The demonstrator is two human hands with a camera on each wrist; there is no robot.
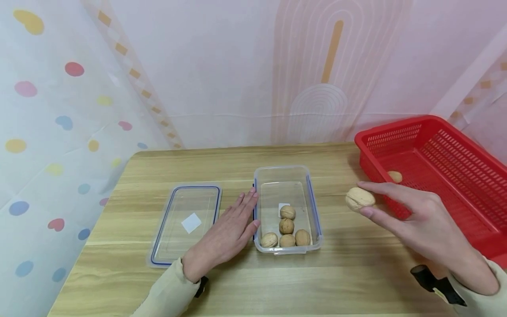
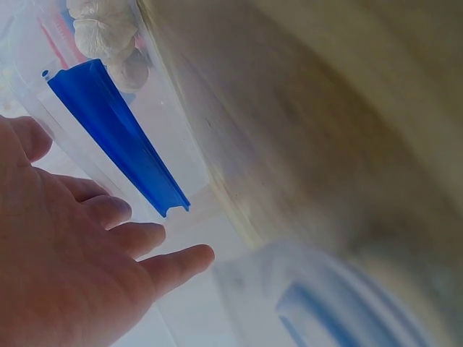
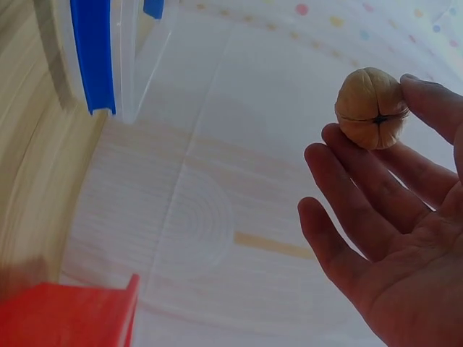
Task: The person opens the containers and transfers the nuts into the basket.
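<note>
Between thumb and fingertips my right hand (image 1: 425, 220) pinches a walnut (image 1: 360, 199), held in the air between the clear box and the red basket. The right wrist view shows that walnut (image 3: 372, 108) from its end, with a dark split in the shell. My left hand (image 1: 227, 231) rests with extended fingers against the left side of the clear plastic box (image 1: 273, 174). Several walnuts (image 1: 287, 226) lie in the box's near half, beside a small white label. In the left wrist view, the fingers (image 2: 181, 267) lie along the box wall near a blue clip (image 2: 119, 137).
A clear lid (image 1: 178, 237) with a blue seal lies left of the box, partly behind the left hand. At the right stands a red plastic basket (image 1: 420, 165) with one walnut (image 1: 394, 176) visible inside. A patterned cloth (image 1: 222, 75) hangs behind the wooden table (image 1: 119, 264).
</note>
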